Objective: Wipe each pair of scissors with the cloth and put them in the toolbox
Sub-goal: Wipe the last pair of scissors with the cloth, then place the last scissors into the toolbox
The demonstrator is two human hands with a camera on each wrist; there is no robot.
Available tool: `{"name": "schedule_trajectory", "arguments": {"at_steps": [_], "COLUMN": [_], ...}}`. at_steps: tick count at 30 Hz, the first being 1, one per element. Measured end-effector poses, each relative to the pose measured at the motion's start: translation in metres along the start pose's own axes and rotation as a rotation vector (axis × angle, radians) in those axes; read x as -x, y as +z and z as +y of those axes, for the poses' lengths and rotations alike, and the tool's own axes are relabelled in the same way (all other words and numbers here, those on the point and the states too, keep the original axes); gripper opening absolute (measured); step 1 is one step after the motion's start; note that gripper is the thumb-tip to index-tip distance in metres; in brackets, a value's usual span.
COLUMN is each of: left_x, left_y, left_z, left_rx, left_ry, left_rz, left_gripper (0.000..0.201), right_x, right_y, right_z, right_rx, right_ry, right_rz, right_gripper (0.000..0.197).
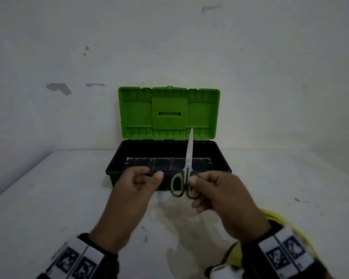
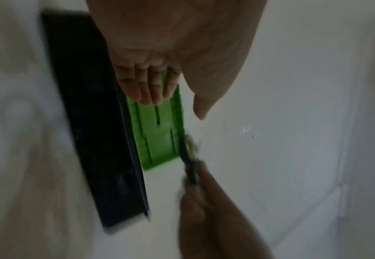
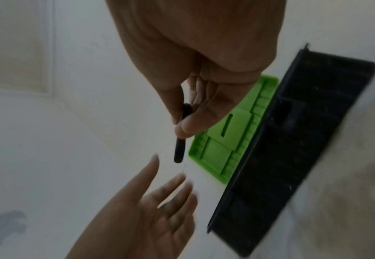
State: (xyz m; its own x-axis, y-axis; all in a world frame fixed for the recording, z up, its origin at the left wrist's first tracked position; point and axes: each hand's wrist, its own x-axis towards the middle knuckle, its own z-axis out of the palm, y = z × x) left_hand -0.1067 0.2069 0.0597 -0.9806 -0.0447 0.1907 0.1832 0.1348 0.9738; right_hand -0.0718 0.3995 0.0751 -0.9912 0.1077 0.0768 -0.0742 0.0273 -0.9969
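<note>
A pair of scissors (image 1: 189,154) with black and yellow-green handles is held upright in front of the toolbox, blades closed and pointing away from me. My right hand (image 1: 197,190) pinches its right handle loop between thumb and fingers; the right wrist view shows the black handle (image 3: 179,149) sticking out below the thumb. My left hand (image 1: 149,178) hovers just left of the handles with loose fingers, holding nothing. The toolbox (image 1: 114,168) has a black base and a raised green lid (image 1: 169,111); its inside looks dark. The yellow cloth (image 1: 274,216) lies under my right wrist.
The toolbox stands against a white wall (image 1: 169,47) at the back of a white table (image 1: 48,198). A small white and dark object (image 1: 220,270) lies at the near edge beside the cloth, partly hidden. Both wrist views are blurred.
</note>
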Motion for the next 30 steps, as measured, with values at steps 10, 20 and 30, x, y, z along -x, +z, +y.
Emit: {"name": "schedule_trajectory", "arguments": {"at_steps": [10,20,30], "left_x": [-0.120,-0.161,-0.154], "left_y": [-0.051,-0.050,-0.048], "left_z": [-0.021,-0.082,-0.073], "left_rx": [-0.799,-0.913,-0.972], "left_ry": [0.282,-0.006,0.004], "left_rz": [-0.201,-0.287,-0.312], "left_gripper": [0.062,0.149,0.152], "right_x": [-0.134,-0.213,-0.221], "right_y": [-0.059,-0.030,-0.028], "right_z": [-0.038,0.020,0.029], "right_rx": [0.486,0.968,1.264], "right_ry": [0.115,0.448,0.472], "right_rz": [0.106,-0.143,-0.237], "right_gripper": [0.016,0.020,0.036]}}
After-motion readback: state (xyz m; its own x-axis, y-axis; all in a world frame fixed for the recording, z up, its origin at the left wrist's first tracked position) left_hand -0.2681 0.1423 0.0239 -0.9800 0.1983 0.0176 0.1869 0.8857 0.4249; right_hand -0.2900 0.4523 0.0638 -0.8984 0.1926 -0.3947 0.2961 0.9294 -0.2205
